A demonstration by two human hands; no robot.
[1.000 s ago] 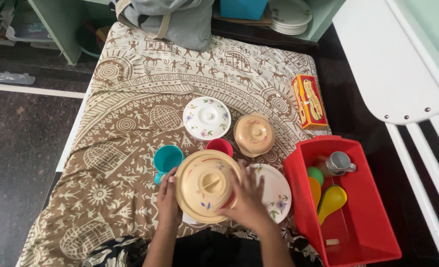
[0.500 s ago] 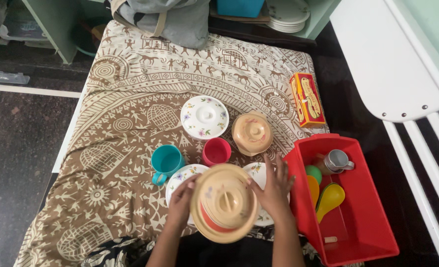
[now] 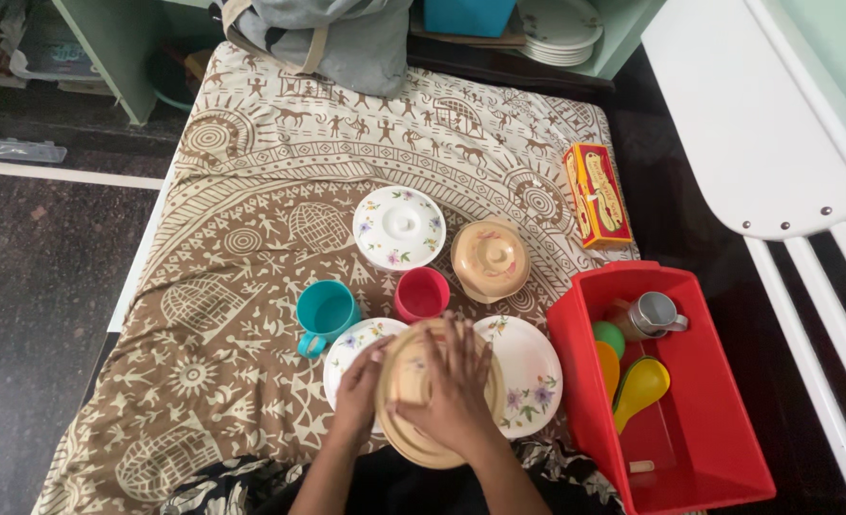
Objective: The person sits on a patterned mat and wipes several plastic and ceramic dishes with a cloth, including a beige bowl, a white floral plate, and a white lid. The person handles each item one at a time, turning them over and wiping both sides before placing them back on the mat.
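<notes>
Both hands are on a large beige lidded casserole [image 3: 406,431] near the front of the bed. My right hand [image 3: 453,389] lies spread over its lid, hiding the knob. My left hand [image 3: 362,383] grips its left rim. The casserole sits over two white floral plates, one plate [image 3: 349,349] at its left and one plate [image 3: 528,372] at its right. Behind them stand a teal mug [image 3: 325,311] and a red cup [image 3: 422,293].
A white floral lidded dish [image 3: 398,227] and a smaller beige lidded dish [image 3: 489,259] lie further back on the brown patterned bedspread [image 3: 242,238]. A red bin [image 3: 700,420] at the right holds a steel mug and coloured spoons. An orange box [image 3: 596,194] lies behind it.
The casserole came off the spot by the mugs toward me, uncovering the left plate. My right hand shifted from its right side onto the lid.
</notes>
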